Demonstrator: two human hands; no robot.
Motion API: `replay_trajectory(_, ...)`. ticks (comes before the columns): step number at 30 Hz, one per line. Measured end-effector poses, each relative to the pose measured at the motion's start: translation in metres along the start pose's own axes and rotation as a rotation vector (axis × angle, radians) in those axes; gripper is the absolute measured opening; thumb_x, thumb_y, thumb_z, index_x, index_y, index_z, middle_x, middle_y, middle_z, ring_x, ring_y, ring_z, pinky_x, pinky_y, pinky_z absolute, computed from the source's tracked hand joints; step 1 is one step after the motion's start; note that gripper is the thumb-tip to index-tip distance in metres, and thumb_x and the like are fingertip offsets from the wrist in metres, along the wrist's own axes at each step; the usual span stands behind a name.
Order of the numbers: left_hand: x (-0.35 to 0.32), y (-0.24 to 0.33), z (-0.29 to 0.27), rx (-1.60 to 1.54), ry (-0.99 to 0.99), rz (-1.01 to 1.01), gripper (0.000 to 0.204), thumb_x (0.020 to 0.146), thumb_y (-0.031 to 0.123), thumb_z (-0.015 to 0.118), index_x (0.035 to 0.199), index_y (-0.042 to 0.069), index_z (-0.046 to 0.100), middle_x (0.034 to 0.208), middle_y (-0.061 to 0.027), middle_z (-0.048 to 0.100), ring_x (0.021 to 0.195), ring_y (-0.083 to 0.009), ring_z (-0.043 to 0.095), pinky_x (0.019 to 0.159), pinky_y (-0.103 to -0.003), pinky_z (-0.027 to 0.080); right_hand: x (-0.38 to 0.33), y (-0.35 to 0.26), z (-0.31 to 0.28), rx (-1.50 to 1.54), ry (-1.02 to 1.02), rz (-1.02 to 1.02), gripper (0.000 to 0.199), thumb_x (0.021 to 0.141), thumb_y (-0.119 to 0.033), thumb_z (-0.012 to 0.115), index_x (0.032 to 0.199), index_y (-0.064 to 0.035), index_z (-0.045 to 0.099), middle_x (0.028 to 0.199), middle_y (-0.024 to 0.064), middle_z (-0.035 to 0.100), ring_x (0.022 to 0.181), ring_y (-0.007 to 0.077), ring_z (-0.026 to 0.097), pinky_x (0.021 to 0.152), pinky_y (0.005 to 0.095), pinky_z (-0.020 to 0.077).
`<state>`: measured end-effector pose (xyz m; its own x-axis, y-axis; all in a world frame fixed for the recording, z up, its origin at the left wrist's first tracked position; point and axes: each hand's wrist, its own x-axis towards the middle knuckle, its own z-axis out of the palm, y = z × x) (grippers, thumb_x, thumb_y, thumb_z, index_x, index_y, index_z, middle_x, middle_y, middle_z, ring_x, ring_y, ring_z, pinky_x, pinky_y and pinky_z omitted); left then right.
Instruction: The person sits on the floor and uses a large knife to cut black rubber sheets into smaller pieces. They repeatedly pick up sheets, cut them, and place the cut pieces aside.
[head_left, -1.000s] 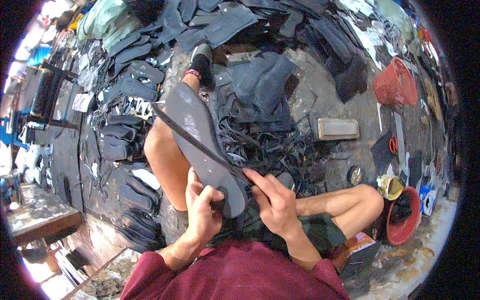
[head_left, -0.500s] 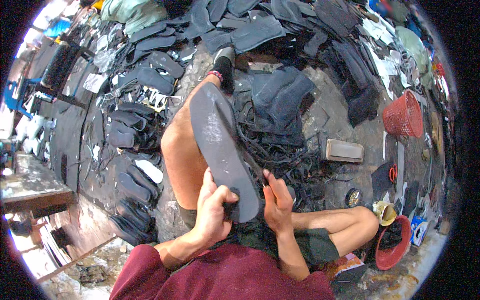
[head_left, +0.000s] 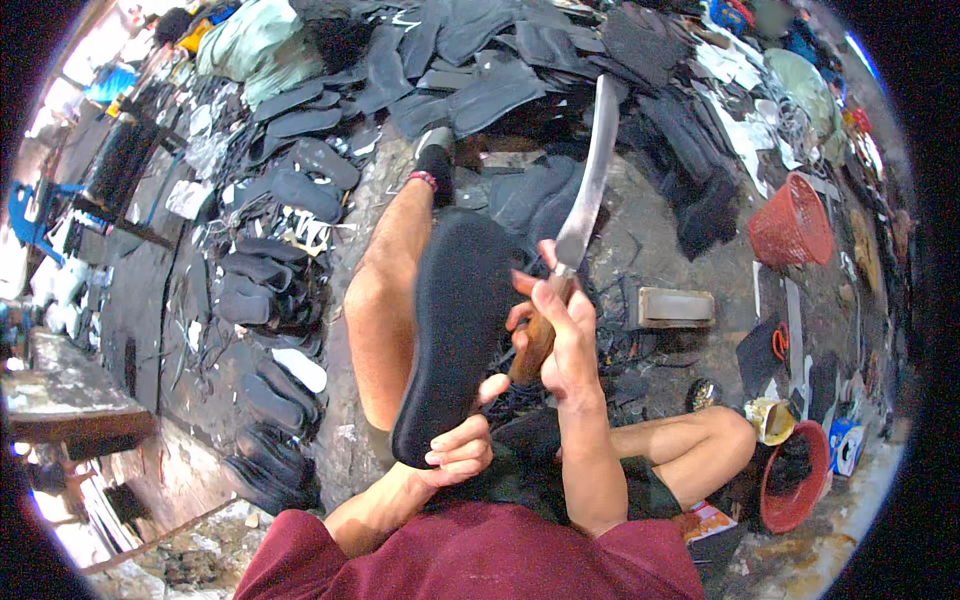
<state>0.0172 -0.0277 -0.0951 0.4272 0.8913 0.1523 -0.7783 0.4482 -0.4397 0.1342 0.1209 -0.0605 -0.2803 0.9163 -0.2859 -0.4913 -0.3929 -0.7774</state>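
Observation:
My left hand [head_left: 462, 450] grips the heel end of a black shoe sole [head_left: 462, 320], fingers over its near edge and thumb along the right side. The sole stands tilted in front of my raised knee, its dark, fine-textured face toward me. To its right, my right hand [head_left: 572, 345] holds a knife [head_left: 593, 165] by its brown wooden handle. Some of those fingers are loosely lifted. The long, curved blade points up and away, apart from the sole. Dark strips and offcuts lie on the floor below, partly hidden by my hands.
Black sole pieces [head_left: 500, 95] are heaped at the far side, and stacked soles [head_left: 262, 270] line the left. At right are a red basket [head_left: 792, 222], a pale rectangular block [head_left: 676, 308], orange-handled scissors [head_left: 780, 342] and a red tub [head_left: 768, 500]. A low wooden table [head_left: 80, 425] stands left.
The sole has been turned over from its scuffed grey face to its black face. My right hand has risen, and the knife blade now points up, away from the sole.

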Motion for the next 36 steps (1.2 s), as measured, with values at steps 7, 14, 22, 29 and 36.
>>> replay_trajectory(7, 0.004, -0.012, 0.022, 0.854, 0.507, 0.427, 0.077, 0.1, 0.058, 0.039, 0.142, -0.006, 0.042, 0.132, -0.0177, 0.059, 0.114, -0.0284, 0.063, 0.1, -0.041, 0.05, 0.023, -0.049, -0.02, -0.069, 0.162, -0.185, 0.051, 0.08, -0.009, 0.079, 0.125, 0.005, 0.061, 0.106, 0.0095, 0.068, 0.091, 0.0175, 0.065, 0.084, 0.0293, 0.0511)
replay_trajectory(14, -0.006, -0.007, 0.059, 1.1, 0.626, 0.516, 0.055, 0.091, 0.004, 0.067, 0.141, -0.002, 0.046, 0.13, -0.0101, 0.061, 0.113, -0.0175, 0.062, 0.095, -0.034, 0.053, 0.03, -0.046, -0.025, -0.101, 0.194, -0.061, 0.045, 0.092, -0.034, 0.066, 0.128, -0.0076, 0.061, 0.104, 0.0101, 0.068, 0.063, 0.0118, 0.057, 0.049, 0.0249, 0.0444)
replay_trajectory(22, 0.025, 0.137, 0.112, 1.246, 0.543, 1.249, 0.044, 0.097, 0.009, 0.058, 0.138, -0.001, 0.047, 0.125, -0.0095, 0.061, 0.11, -0.0202, 0.062, 0.098, -0.035, 0.051, -0.001, -0.015, -0.1, -0.116, 0.347, -0.033, 0.035, 0.096, -0.033, 0.061, 0.121, -0.0094, 0.058, 0.078, 0.0065, 0.066, 0.051, 0.0112, 0.053, 0.043, 0.0262, 0.04)
replay_trajectory(29, -0.001, 0.348, 0.026, 0.376, 0.874, 1.553, 0.051, 0.091, 0.016, 0.068, 0.132, -0.002, 0.045, 0.132, -0.0182, 0.053, 0.108, -0.0344, 0.063, 0.084, -0.045, 0.058, -0.02, 0.027, -0.108, -0.183, 0.467, 0.114, 0.022, 0.093, -0.023, 0.065, 0.111, -0.011, 0.058, 0.074, 0.0036, 0.059, 0.054, 0.0126, 0.052, 0.045, 0.0268, 0.0416)
replay_trajectory(36, -0.032, 0.211, -0.076, 1.0, 1.199, 1.183, 0.043, 0.095, 0.01, 0.061, 0.135, -0.001, 0.049, 0.123, -0.018, 0.061, 0.096, -0.0279, 0.067, 0.084, -0.037, 0.057, 0.082, 0.049, -0.101, -0.448, 0.354, 0.002, 0.021, 0.084, -0.008, 0.073, 0.094, -0.0081, 0.055, 0.08, 0.0032, 0.061, 0.065, 0.0109, 0.058, 0.053, 0.0257, 0.049)
